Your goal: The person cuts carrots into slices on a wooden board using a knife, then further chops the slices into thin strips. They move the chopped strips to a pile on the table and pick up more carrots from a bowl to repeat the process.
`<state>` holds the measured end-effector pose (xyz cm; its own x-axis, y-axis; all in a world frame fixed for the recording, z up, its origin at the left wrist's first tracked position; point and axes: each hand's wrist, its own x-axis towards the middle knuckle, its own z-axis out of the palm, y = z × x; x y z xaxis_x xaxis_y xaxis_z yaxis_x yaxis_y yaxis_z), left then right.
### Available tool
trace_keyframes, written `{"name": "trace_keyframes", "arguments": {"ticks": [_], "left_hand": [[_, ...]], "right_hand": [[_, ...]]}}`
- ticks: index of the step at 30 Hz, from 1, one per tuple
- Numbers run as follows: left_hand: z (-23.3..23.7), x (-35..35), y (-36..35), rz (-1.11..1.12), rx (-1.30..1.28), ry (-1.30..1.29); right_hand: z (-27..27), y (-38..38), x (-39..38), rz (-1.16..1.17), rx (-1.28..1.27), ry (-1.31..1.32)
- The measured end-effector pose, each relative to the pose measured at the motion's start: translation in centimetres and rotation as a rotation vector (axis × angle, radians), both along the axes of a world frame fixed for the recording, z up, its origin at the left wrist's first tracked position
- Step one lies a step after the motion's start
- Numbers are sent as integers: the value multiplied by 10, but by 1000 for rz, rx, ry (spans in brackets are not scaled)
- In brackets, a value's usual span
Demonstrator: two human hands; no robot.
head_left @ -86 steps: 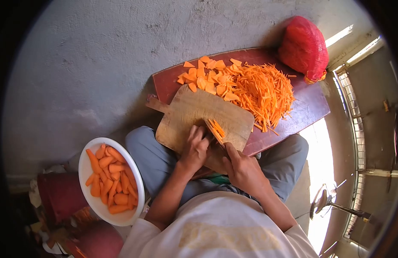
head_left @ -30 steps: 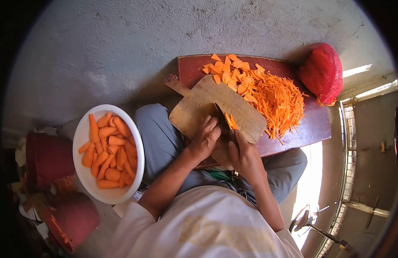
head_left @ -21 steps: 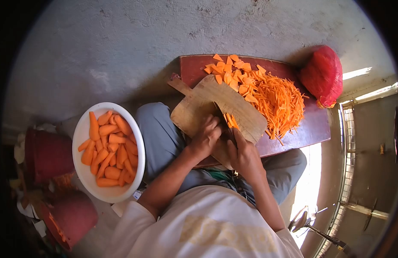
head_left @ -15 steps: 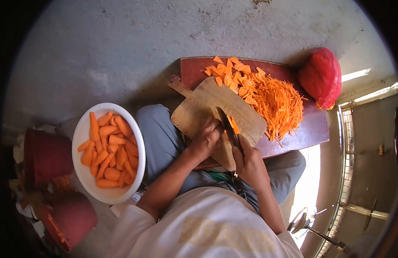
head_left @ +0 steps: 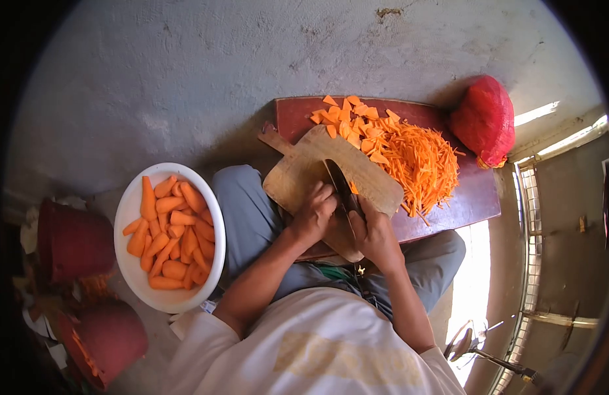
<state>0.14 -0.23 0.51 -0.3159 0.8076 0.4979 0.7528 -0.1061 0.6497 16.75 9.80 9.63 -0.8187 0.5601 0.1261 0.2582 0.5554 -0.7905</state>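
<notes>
My right hand (head_left: 378,240) is closed around the handle of a dark-bladed knife (head_left: 339,181), whose blade points away from me over the wooden cutting board (head_left: 307,155). Left of the blade, my left hand (head_left: 317,212) rests on the board with its fingers curled; whatever lies under them is hidden. A small bit of orange carrot (head_left: 354,188) shows just right of the blade. Beyond the board's right edge lies a heap of carrot shreds (head_left: 426,164), and flat carrot slices (head_left: 349,122) are scattered at its far left.
The board sits on a red low table (head_left: 294,108) against a grey wall (head_left: 205,72). At my left stands a white basin (head_left: 123,253) of peeled carrots (head_left: 176,240). Farther left are red buckets (head_left: 77,240). A red sack (head_left: 485,122) is at the table's far right.
The knife blade has shifted slightly left, closer to my left fingers, and less carrot shows beside it. My right hand has moved a little with it. The whole view has shifted slightly.
</notes>
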Motion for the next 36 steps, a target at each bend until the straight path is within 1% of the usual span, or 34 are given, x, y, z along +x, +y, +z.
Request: {"name": "trace_keyframes", "arguments": {"ticks": [2,4,5,7,8,10,11,14,15,18,19,20,22,23,24,25,27,29,30,31,32,34,36], "left_hand": [[7,-2,2,0,58,-54],[9,3,3,20,120,-132],[9,6,3,19,130,-122],[16,8,3,19,147,-95],[13,7,4,29,151,-34],[6,3,3,50,157,88],[2,2,3,62,154,96],[3,1,3,92,163,102],[7,2,3,96,174,91],[14,0,3,129,200,118],[15,-2,2,145,205,139],[15,-6,2,220,232,104],[23,-13,3,353,278,29],[28,-19,-1,364,297,29],[27,-20,0,393,329,-127],[25,-25,-2,405,319,-115],[23,-30,-3,411,283,-85],[21,-27,-5,393,234,-46],[20,-26,-5,357,227,-11],[20,-23,-3,318,222,24],[19,-20,-1,276,220,58],[17,-11,2,227,189,45],[20,-5,5,189,176,65]], "right_hand": [[2,7,-5,11,17,98],[10,8,-5,-42,-61,37],[13,8,-4,-69,-102,3],[3,10,-2,-33,-59,88],[0,10,-2,-15,-40,131],[-1,7,3,-110,-233,111],[0,7,6,-156,-329,100],[0,12,13,-162,-266,129],[6,10,15,-176,-350,115],[18,7,21,-184,-465,36],[11,7,25,-133,-357,33],[4,6,29,-84,-249,31],[-2,3,32,40,-170,28],[-12,3,32,76,-159,15],[-15,3,32,114,-147,3],[-6,7,31,102,-253,-53],[-20,30,37,68,-253,-55],[-17,62,43,-13,-381,-108],[-18,82,47,-63,-280,-97],[-21,104,50,-98,-262,-95],[-10,124,51,-127,-275,-151],[-16,162,53,-98,42,-115],[-16,171,56,-109,291,59]]}}
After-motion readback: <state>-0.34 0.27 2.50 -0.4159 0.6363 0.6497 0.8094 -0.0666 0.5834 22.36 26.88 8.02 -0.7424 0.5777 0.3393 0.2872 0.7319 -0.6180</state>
